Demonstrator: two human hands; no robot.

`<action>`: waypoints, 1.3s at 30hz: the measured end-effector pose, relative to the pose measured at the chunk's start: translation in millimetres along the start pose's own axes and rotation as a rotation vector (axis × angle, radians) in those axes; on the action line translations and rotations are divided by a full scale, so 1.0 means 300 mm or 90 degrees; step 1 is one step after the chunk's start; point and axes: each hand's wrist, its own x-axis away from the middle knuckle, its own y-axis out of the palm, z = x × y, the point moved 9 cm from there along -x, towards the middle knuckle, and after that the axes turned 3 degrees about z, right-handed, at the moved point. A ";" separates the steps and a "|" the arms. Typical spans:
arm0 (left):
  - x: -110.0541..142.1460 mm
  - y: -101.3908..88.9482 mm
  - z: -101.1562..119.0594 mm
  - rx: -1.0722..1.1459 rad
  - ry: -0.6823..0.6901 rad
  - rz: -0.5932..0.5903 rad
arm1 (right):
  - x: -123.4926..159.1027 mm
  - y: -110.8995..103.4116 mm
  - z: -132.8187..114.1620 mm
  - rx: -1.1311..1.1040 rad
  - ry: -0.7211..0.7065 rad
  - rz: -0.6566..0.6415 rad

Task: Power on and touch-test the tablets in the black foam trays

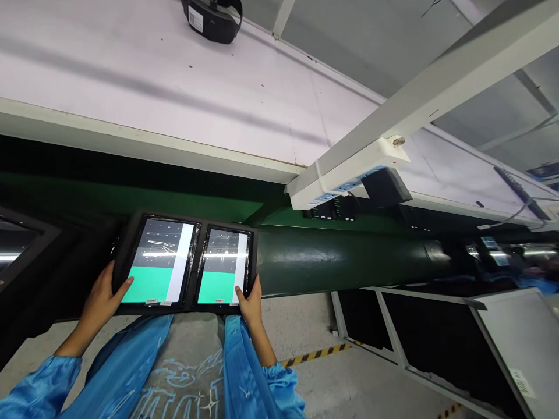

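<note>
Between my two hands is a black tray (pixel 128 244) with two tablets lying side by side in it. Both the left tablet (pixel 155 262) and the right tablet (pixel 222 265) are lit, showing a dark calculator-like keypad, a green block and a white strip. Clear film seems to cover their edges. My left hand (pixel 102 297) grips the tray's left side, thumb on top near the left tablet's corner. At the right side my right hand (pixel 250 299) is closed on the tray, its thumb resting at the right tablet's edge. The fingers underneath are hidden.
A green conveyor belt (pixel 340 256) runs to the right beyond the tray. Above it is a white shelf (pixel 152 75) bearing a black headset (pixel 213 20). A power strip (pixel 349 180) hangs on a post. Another dark-framed screen (pixel 15 238) lies left; a framed cart (pixel 402 331) stands right.
</note>
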 end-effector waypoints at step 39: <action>0.045 -0.011 -0.125 0.075 -0.037 0.067 | 0.241 0.079 -0.386 0.143 -0.376 -0.095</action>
